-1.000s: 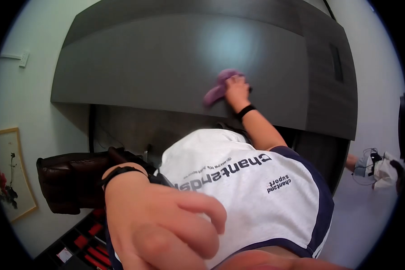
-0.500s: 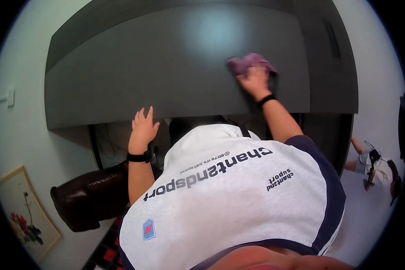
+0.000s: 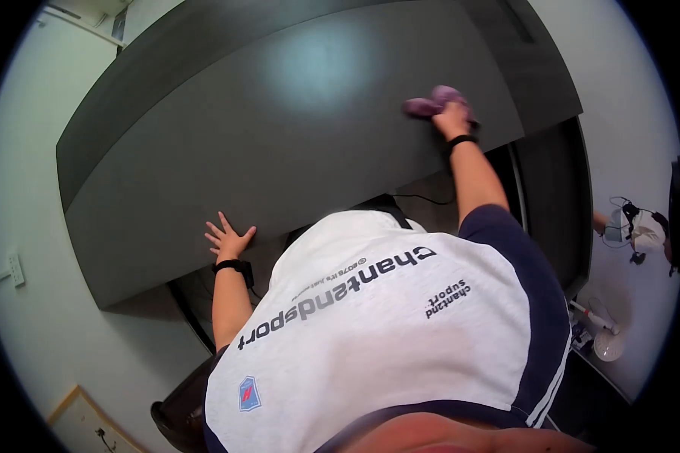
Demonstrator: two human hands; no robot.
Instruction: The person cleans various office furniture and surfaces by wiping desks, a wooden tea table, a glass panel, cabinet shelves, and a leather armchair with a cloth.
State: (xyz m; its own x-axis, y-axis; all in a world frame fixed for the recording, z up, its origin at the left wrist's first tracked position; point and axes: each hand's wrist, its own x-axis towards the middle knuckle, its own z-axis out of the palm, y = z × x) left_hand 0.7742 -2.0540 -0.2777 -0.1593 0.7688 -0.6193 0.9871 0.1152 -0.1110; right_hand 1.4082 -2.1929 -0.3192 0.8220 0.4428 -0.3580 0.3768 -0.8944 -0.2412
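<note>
A purple cloth lies bunched on the dark grey desk, toward its right part. My right hand presses down on it, fingers wrapped over the fabric, with a black band at the wrist. At the desk's near edge on the left, my left hand rests with its fingers spread and nothing in it. A black watch-like band is on that wrist.
A dark brown leather chair is at the lower left, near a framed picture. Another person is at the far right. A white round object sits at the lower right. A black cable hangs below the desk edge.
My left hand has come down from close to the camera onto the desk's near edge, fingers spread. The right hand has moved rightward with the purple cloth. The view has tilted.
</note>
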